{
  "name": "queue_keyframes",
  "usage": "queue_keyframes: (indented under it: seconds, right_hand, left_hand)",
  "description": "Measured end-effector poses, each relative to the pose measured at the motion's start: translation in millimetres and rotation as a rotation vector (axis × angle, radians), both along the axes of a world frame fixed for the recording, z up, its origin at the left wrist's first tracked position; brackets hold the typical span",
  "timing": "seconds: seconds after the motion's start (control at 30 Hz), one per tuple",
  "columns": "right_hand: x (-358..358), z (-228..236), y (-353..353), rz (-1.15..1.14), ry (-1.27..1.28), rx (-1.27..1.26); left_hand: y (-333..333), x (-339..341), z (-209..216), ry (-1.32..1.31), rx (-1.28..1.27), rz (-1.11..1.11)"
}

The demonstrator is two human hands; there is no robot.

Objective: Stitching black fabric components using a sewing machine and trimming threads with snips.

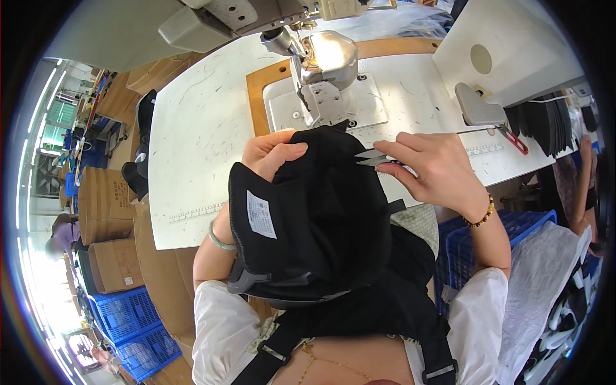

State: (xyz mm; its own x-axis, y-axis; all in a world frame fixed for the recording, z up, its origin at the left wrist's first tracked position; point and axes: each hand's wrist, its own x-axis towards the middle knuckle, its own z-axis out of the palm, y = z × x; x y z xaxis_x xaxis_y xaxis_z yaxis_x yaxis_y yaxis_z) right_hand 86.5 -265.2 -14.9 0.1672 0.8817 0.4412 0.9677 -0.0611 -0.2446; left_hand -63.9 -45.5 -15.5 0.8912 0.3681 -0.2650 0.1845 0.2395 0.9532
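A black sewn fabric piece point(343, 212), hollow like a bag or pouch, hangs in front of me with its inside facing up. A white label point(261, 215) is stitched to its left flap. My left hand point(269, 154) pinches its upper left edge between thumb and fingers. Small metal thread snips point(369, 158) are in my right hand point(439, 170), closed round the handle. Their blades point left, over the upper right edge of the fabric, and look slightly apart. Just beyond the fabric's top edge is the lit sewing head point(324, 70) of the machine.
The white machine table point(199, 141) spreads around the sewing head, with thread scraps on it. Red-handled scissors point(513, 140) lie at right near a stack of black pieces point(542, 125). Blue crates point(131, 314) and cardboard boxes point(106, 205) stand left; another blue crate point(529, 221) is at right.
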Motion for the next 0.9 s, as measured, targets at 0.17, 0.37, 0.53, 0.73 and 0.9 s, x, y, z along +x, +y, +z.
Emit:
queue_keyframes:
  seconds: [0.17, 0.37, 0.53, 0.73, 0.9]
  right_hand:
    - [-0.9, 6.1, 0.5, 0.009, -0.074, -0.082]
    - [1.7, 2.1, -1.3, -0.001, -0.031, -0.093]
    - [3.2, 3.8, -2.5, -0.026, 0.121, 0.000]
    - [0.7, 9.7, -7.8, -0.006, 0.142, -0.041]
    - [-3.6, 2.2, -5.9, -0.028, 0.005, -0.027]
  left_hand:
    - [-0.8, -1.5, -0.9, 0.017, -0.014, 0.004]
    - [1.1, -2.8, -3.5, 0.012, 0.032, 0.004]
    - [2.2, -3.9, -6.2, -0.004, 0.101, 0.068]
    - [1.8, -4.2, -5.3, -0.029, 0.078, 0.053]
    - [0.5, -3.6, -8.3, -0.030, 0.096, -0.044]
